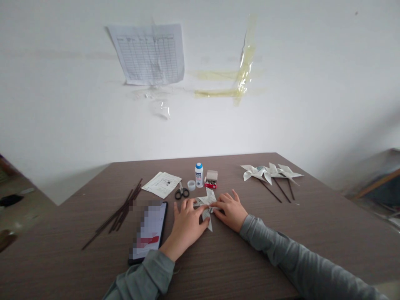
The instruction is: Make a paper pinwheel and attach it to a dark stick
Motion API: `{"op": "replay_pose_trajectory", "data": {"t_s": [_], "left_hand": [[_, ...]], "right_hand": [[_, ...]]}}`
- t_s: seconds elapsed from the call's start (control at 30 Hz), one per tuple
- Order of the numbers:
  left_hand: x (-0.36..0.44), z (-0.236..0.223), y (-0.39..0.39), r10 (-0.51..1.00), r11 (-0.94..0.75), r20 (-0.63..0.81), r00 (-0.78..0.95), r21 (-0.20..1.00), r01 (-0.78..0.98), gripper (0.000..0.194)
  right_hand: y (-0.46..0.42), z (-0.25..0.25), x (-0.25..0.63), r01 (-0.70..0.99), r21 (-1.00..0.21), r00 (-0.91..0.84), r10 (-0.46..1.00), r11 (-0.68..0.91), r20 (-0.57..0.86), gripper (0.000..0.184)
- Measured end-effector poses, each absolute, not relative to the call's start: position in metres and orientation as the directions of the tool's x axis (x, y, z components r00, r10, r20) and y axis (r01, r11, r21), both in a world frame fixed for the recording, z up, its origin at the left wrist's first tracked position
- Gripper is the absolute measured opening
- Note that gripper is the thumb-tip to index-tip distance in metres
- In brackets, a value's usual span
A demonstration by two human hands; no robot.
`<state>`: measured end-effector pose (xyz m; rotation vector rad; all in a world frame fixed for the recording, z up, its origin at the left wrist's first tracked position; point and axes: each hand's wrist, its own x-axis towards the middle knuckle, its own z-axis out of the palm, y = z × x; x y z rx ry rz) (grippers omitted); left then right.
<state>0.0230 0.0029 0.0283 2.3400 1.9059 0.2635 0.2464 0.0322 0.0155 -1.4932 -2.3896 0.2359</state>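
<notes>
A printed-paper pinwheel (210, 195) lies on the table between my hands, its folded points sticking out above and below my fingers. My left hand (186, 225) grips its left side, thumb and index finger close to the centre. From the right, my right hand (231, 211) holds the pinwheel near its middle with thumb and index finger. My fingertips partly hide the centre. Just beyond stand a white glue bottle (199, 177) with a blue cap, a small red box (211, 180) of small metal pieces, a small clear cup (191, 185) and black-handled scissors (181, 193).
Thin brown sticks (120, 212) and a phone (150, 233) lie on the left of the brown table (243, 266). Printed paper squares (161, 184) are behind the phone. Finished pinwheels (271, 173) on sticks rest at the back right. A wall rises behind the table.
</notes>
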Motion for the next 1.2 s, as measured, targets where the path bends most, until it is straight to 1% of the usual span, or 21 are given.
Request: {"op": "replay_pose_trajectory", "data": {"t_s": [0.13, 0.23, 0.33, 0.43, 0.63, 0.83, 0.97, 1.1, 1.2], "left_hand": [[0.024, 0.026, 0.004, 0.981, -0.187, 0.082, 0.173, 0.215, 0.959, 0.05], [0.024, 0.026, 0.003, 0.982, -0.18, 0.097, 0.161, 0.224, 0.958, 0.053], [0.025, 0.03, 0.001, 0.982, -0.184, 0.088, 0.168, 0.228, 0.956, 0.057], [0.027, 0.033, -0.001, 0.982, -0.187, 0.076, 0.174, 0.223, 0.957, 0.055], [0.025, 0.033, 0.001, 0.979, -0.202, 0.072, 0.191, 0.219, 0.955, 0.055], [0.025, 0.024, 0.007, 0.975, -0.196, 0.141, 0.17, 0.201, 0.96, 0.045], [0.025, 0.02, 0.007, 0.971, -0.199, 0.168, 0.167, 0.196, 0.96, 0.051], [0.024, 0.022, 0.007, 0.974, -0.202, 0.143, 0.178, 0.177, 0.963, 0.052], [0.023, 0.024, 0.007, 0.973, -0.21, 0.132, 0.189, 0.162, 0.964, 0.052]], "right_hand": [[0.032, 0.013, 0.248, 0.838, -0.323, -0.404, 0.897, 0.441, 0.177, 0.034], [0.033, 0.012, 0.25, 0.829, -0.339, -0.401, 0.895, 0.445, 0.195, 0.034], [0.033, 0.012, 0.251, 0.825, -0.347, -0.393, 0.894, 0.446, 0.216, 0.034], [0.033, 0.012, 0.251, 0.825, -0.351, -0.39, 0.896, 0.442, 0.213, 0.035], [0.031, 0.012, 0.248, 0.832, -0.324, -0.405, 0.892, 0.45, 0.199, 0.037], [0.034, 0.009, 0.247, 0.835, -0.285, -0.413, 0.879, 0.47, 0.238, 0.034], [0.035, 0.007, 0.248, 0.832, -0.281, -0.417, 0.874, 0.478, 0.25, 0.033], [0.036, 0.004, 0.249, 0.821, -0.302, -0.417, 0.87, 0.485, 0.264, 0.032], [0.037, 0.002, 0.249, 0.809, -0.327, -0.415, 0.868, 0.489, 0.273, 0.034]]}}
